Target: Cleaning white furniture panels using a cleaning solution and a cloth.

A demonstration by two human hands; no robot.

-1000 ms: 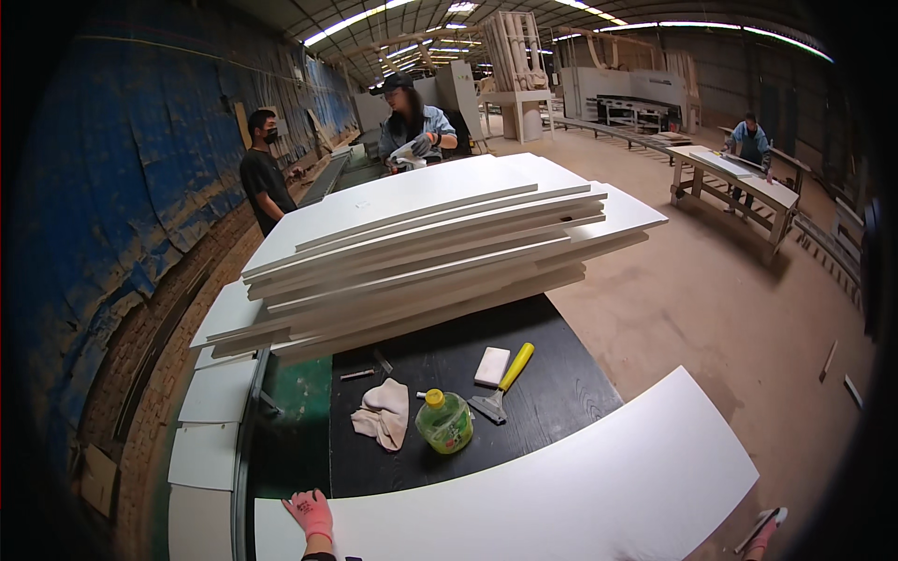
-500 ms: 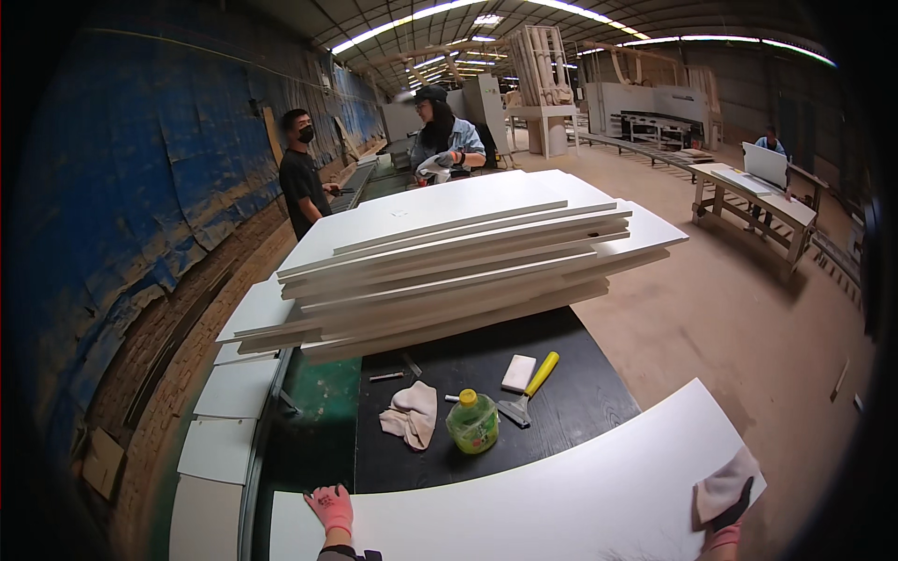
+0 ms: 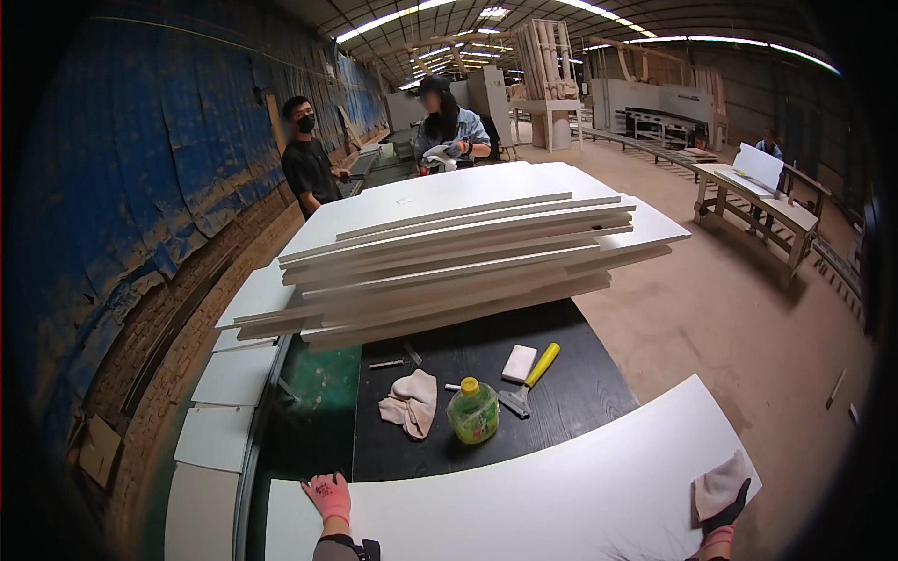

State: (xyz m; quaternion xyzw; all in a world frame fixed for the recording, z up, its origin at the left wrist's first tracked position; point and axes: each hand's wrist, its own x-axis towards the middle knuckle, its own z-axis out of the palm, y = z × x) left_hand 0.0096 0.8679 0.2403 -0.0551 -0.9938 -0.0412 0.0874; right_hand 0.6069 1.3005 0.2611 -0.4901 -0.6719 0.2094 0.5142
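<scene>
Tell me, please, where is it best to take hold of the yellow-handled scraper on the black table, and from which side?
Probably grip the scraper by its yellow handle, coming from above on the right. The handle points up and away to the right and lies free, while the metal blade end sits low beside the green bottle.

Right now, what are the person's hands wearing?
The left hand wears a pink knit glove with small dark marks on the back and a dark band at the wrist. The right hand wears a dark glove with a pinkish cuff.
</scene>
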